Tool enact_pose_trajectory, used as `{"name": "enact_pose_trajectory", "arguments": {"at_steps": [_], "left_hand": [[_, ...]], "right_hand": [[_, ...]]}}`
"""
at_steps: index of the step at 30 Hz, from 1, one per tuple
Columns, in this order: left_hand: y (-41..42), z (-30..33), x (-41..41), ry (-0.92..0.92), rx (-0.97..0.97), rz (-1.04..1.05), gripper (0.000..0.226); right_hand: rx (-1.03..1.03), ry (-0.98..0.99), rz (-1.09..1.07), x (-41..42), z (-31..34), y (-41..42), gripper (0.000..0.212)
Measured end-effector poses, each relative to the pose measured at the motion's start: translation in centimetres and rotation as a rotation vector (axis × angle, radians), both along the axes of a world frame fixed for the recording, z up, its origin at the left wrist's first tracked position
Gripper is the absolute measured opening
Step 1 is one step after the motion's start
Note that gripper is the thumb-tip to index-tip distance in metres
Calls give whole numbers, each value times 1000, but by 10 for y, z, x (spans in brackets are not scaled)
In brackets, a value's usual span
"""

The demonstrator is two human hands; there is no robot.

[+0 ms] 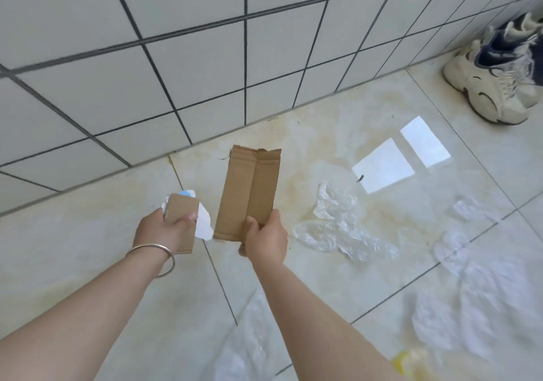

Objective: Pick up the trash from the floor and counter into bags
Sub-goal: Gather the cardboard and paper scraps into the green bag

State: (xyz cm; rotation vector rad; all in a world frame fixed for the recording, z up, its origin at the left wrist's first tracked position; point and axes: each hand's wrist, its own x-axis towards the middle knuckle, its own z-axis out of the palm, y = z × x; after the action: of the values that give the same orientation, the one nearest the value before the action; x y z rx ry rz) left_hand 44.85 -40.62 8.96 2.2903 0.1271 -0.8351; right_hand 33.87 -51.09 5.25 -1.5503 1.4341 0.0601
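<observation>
- The right hand (266, 238) has its grip closed around the lower end of a long cardboard strip (249, 192), thumb on the front face, holding it above the floor (88, 263).
- The left hand (164, 227) grips a small cardboard piece (182, 219) together with crumpled white paper (204, 220) (a bit of blue shows at its top edge); a metal bangle (163, 258) sits on that wrist.
- Crumpled clear plastic wrap (338, 221) lies on the floor just right of the strip, with more clear plastic sheets (476, 301) spread further right and toward the near edge.
- A yellow object (407, 361), too blurred to identify, lies at the bottom edge.
- A pair of sneakers (496, 83) stands by the tiled wall (205, 57), well apart from the hands.
</observation>
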Motion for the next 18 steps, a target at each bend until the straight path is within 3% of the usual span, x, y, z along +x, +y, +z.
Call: {"name": "enact_pose_trajectory", "arguments": {"at_steps": [8,14,18], "left_hand": [[55,139,-60,198,-166,114,19],[108,267,-94,385,-332,226,13],[141,337,-117,368,-338,277,10]], "right_hand": [[78,3,114,-64,150,90,17],[178,-96,159,-96,307,146,9],[205,-120,203,-110,368,179,15]]}}
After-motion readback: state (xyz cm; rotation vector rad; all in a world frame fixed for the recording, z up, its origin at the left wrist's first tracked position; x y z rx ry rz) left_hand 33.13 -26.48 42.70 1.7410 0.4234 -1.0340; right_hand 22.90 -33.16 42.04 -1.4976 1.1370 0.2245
